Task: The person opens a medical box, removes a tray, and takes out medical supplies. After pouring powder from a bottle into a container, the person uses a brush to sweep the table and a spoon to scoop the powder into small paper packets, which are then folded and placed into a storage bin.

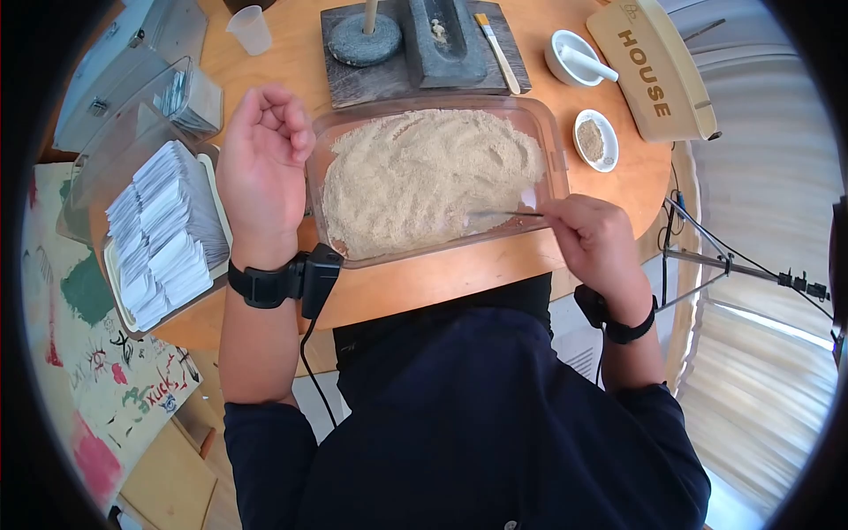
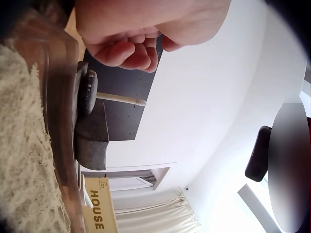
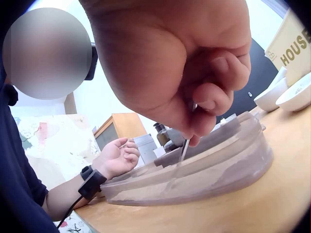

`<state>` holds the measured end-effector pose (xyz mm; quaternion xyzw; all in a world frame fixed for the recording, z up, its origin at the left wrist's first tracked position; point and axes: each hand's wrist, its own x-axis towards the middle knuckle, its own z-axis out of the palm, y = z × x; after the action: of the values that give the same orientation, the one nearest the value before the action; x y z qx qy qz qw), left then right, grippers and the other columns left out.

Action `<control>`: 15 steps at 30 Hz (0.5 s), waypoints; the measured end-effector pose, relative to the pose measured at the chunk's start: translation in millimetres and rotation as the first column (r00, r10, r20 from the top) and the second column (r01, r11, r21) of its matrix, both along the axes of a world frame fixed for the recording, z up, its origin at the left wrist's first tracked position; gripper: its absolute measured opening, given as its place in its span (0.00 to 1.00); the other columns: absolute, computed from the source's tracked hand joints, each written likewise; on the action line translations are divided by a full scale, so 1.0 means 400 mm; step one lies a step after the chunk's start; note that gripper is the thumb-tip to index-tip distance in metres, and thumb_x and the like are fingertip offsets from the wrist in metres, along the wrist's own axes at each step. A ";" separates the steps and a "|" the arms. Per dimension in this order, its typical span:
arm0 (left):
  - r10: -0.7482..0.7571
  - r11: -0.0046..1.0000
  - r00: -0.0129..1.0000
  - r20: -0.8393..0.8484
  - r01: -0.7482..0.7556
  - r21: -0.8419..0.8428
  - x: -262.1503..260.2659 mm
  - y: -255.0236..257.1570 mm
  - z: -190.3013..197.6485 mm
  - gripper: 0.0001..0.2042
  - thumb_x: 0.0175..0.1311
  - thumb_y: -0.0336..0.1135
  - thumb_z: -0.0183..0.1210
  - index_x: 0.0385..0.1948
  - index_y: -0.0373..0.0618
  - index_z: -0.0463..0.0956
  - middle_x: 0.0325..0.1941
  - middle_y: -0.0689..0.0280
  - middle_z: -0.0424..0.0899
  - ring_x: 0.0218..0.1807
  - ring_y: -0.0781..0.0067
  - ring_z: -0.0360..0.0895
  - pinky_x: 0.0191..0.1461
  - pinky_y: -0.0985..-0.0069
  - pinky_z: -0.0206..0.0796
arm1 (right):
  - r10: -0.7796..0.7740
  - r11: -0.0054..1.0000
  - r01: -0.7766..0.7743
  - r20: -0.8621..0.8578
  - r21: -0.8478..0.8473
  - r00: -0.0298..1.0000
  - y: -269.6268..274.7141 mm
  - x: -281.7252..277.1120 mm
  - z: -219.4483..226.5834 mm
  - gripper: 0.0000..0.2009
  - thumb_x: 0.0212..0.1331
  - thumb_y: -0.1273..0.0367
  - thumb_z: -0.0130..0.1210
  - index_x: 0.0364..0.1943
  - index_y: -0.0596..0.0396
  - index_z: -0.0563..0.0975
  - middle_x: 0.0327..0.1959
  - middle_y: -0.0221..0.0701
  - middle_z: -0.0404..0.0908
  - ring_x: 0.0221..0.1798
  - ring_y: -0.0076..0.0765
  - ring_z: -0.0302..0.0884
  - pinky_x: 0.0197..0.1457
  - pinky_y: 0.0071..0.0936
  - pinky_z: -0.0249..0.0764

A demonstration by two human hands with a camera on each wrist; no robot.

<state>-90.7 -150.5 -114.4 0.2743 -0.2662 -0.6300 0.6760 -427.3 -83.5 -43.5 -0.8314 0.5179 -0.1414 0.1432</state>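
Note:
A clear plastic tub [image 1: 556, 150] holds a wide, uneven layer of pale tan powder [image 1: 424, 172]. At the tub's right side, my right hand [image 1: 594, 238] pinches a thin metal tool [image 1: 527, 214], its fingers curled round the handle. The tool reaches over the near right wall and its far end lies at the powder, beside a thinly covered patch of tub floor. Its tip shape is blurred. My left hand [image 1: 265, 168] hovers by the tub's left edge, palm turned up and fingers loosely bent, holding nothing; the left wrist view shows those bent fingers [image 2: 133, 56] too.
Behind the tub, a dark board carries a round grindstone [image 1: 365, 41], a stone trough [image 1: 442, 44] and a brush [image 1: 497, 53]. Right stand a white mortar with pestle [image 1: 574, 58], a small powder bowl [image 1: 596, 141] and a HOUSE box [image 1: 649, 71]. White paper packets [image 1: 168, 230] fill a container at left.

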 end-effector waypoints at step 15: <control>0.001 1.000 1.000 -0.013 0.000 0.019 0.003 -0.002 -0.002 0.13 0.77 0.40 0.44 0.41 0.40 0.72 0.31 0.65 0.70 0.32 0.74 0.63 0.35 0.78 0.56 | -0.120 0.988 0.123 0.037 -0.088 0.992 -0.015 -0.004 -0.028 0.06 0.57 0.76 0.58 0.37 0.55 0.84 0.30 0.39 0.85 0.30 0.46 0.83 0.35 0.34 0.79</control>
<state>-89.6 -151.3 -115.2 0.2767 -0.2559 -0.6340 0.6753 -429.1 -89.7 -54.7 -0.8016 0.5583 -0.1863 0.1047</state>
